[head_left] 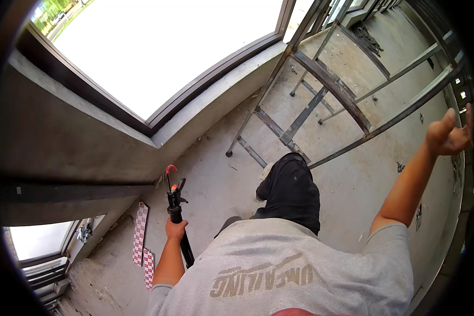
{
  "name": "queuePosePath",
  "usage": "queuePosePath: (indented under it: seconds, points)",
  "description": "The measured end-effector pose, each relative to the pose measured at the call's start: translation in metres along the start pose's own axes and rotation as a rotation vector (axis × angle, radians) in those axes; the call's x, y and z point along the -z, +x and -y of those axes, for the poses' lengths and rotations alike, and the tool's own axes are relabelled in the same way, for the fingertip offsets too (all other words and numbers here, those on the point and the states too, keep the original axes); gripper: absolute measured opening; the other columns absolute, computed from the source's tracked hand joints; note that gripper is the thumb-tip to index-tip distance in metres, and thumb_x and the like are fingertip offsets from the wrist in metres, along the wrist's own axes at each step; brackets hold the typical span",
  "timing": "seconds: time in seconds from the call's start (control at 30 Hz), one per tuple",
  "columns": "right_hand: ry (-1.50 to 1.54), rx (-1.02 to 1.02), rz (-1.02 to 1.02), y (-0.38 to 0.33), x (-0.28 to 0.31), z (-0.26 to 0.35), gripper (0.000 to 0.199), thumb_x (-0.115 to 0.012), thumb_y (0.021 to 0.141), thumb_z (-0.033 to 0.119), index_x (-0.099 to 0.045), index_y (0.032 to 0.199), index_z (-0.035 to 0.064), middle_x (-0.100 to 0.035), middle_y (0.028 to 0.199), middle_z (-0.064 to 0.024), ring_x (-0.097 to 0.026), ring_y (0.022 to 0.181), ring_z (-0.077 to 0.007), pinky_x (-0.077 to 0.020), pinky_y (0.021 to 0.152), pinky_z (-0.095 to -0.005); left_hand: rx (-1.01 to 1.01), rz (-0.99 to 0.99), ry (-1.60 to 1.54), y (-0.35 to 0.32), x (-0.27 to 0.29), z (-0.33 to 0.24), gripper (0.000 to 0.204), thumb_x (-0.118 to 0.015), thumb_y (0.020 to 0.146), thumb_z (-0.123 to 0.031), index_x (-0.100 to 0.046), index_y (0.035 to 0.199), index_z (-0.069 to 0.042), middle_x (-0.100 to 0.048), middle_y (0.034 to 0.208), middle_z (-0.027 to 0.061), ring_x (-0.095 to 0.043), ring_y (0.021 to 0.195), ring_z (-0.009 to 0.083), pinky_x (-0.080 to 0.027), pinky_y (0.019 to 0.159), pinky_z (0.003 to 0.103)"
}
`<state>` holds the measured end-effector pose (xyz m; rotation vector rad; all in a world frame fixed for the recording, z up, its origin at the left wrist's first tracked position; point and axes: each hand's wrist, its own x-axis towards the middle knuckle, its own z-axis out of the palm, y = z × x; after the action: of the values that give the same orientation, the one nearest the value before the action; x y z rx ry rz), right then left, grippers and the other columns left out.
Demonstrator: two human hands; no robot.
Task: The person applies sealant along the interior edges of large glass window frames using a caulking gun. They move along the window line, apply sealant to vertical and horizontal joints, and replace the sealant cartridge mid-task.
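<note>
There it was, lower left of centre: the left grip (176,228) clamped round a black caulking gun (174,202), red hook uppermost! Over at the right edge, the right grip (450,136) hung in the air, fingers apart. Down on the floor (210,168), two checked strips (140,234) lay left of the gun; beyond, a metal frame (332,81) filled the upper right, a big window (168,52) the upper left.

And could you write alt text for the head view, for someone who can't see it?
Seen from above, the left hand grips a black caulking gun while the right hand is held out open; a metal frame stands on the floor near a window.
</note>
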<state>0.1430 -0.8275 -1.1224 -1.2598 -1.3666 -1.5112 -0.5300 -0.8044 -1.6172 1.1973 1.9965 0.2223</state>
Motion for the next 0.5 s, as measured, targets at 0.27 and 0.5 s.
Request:
queuePosePath:
  seconds: [0.27,0.5]
  points:
    - [0.885,-1.619,0.374,-0.269,0.011,0.035,0.030,-0.069,0.094,0.039,-0.067,0.102,0.0094,-0.065,0.088,0.0009,-0.059,0.080,-0.0076,-0.0449,0.074,-0.0230,0.117,0.146,0.163,-0.100,0.003,0.146,0.064,-0.088,0.056,-0.033,-0.067,0.108,-0.003,-0.073,0.104,0.0176,-0.071,0.097,0.0347,-0.055,0.087,0.045]
    - [0.690,-1.683,0.132,-0.271,-0.034,0.061,0.036,-0.076,0.087,0.038,-0.064,0.084,0.0048,-0.056,0.059,-0.0013,-0.050,0.044,-0.0121,-0.0379,0.042,-0.0275,0.184,0.160,0.256,-0.132,-0.012,0.245,0.062,-0.083,0.060,-0.032,-0.062,0.106,0.004,-0.068,0.102,0.0212,-0.068,0.094,0.0364,-0.053,0.088,0.045]
